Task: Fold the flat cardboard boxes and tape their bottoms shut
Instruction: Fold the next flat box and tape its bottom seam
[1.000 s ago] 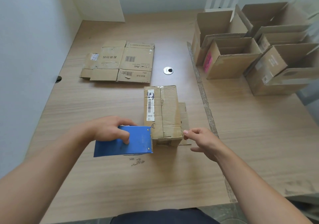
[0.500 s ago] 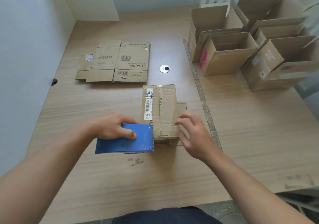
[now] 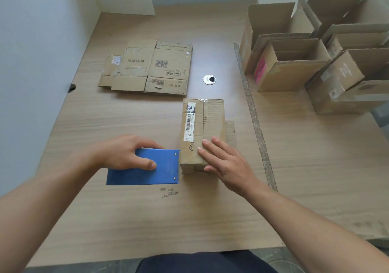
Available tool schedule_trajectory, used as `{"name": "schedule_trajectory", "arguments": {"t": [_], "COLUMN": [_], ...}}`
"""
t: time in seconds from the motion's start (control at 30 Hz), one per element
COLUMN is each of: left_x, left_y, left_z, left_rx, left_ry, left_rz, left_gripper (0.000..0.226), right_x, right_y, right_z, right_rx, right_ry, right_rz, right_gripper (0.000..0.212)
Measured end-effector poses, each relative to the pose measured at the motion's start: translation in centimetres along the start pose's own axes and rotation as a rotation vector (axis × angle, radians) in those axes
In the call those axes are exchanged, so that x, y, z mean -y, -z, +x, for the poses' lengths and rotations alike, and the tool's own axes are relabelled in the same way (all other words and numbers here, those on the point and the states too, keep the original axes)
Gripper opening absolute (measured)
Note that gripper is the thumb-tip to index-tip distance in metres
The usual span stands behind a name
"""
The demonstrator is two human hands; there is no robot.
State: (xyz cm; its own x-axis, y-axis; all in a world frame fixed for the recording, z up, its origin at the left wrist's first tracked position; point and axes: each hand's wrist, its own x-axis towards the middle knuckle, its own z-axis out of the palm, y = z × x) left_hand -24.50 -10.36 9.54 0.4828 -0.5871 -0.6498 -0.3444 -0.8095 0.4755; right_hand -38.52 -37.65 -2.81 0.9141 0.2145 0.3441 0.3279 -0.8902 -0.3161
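Observation:
A small folded cardboard box (image 3: 202, 125) stands bottom-up in the middle of the table, with clear tape along its seam and a barcode label on its left half. My right hand (image 3: 223, 163) lies flat on the box's near end, fingers spread over the tape. My left hand (image 3: 126, 152) grips a blue tape dispenser (image 3: 147, 167), whose right edge touches the box's near left corner. A flat unfolded cardboard box (image 3: 147, 68) lies further back on the left.
Several folded open boxes (image 3: 294, 62) are grouped at the back right of the table. A round metal cable grommet (image 3: 209, 79) sits behind the small box. A rough seam (image 3: 254, 114) runs front to back between two tabletops. A wall bounds the left side.
My right hand moved from pinching at the box's near right corner onto the top of the box, now pressing flat. The left hand and dispenser stayed in place.

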Motion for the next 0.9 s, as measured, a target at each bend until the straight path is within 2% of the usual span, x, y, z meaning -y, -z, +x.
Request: {"name": "schedule_trajectory", "arguments": {"t": [0.23,0.43,0.57,0.7,0.9], "left_x": [3.8,4.3,3.8,2.4,-0.4], "left_y": [0.8,-1.0,-1.9,-2.6,-4.0], "left_z": [-1.6,1.2,2.8,3.6,2.4], "left_rx": [-0.057,-0.120,-0.171,-0.257,-0.385], "left_ry": [0.019,0.060,0.072,0.069,0.105], "left_rz": [-0.019,0.079,0.202,0.325,0.422], "left_gripper": [0.048,0.057,0.053,0.064,0.048], "right_x": [0.0,0.1,0.2,0.1,1.1], "right_y": [-0.5,-0.7,-0.8,-0.7,-0.8], "right_z": [0.1,-0.1,0.1,0.1,0.3], "right_rx": [-0.037,-0.002,0.015,0.037,0.028], "right_ry": [0.014,-0.025,-0.035,-0.057,-0.149], "right_rz": [0.026,0.068,0.120,0.147,0.213], "right_gripper": [0.040,0.043,0.044,0.042,0.042]}}
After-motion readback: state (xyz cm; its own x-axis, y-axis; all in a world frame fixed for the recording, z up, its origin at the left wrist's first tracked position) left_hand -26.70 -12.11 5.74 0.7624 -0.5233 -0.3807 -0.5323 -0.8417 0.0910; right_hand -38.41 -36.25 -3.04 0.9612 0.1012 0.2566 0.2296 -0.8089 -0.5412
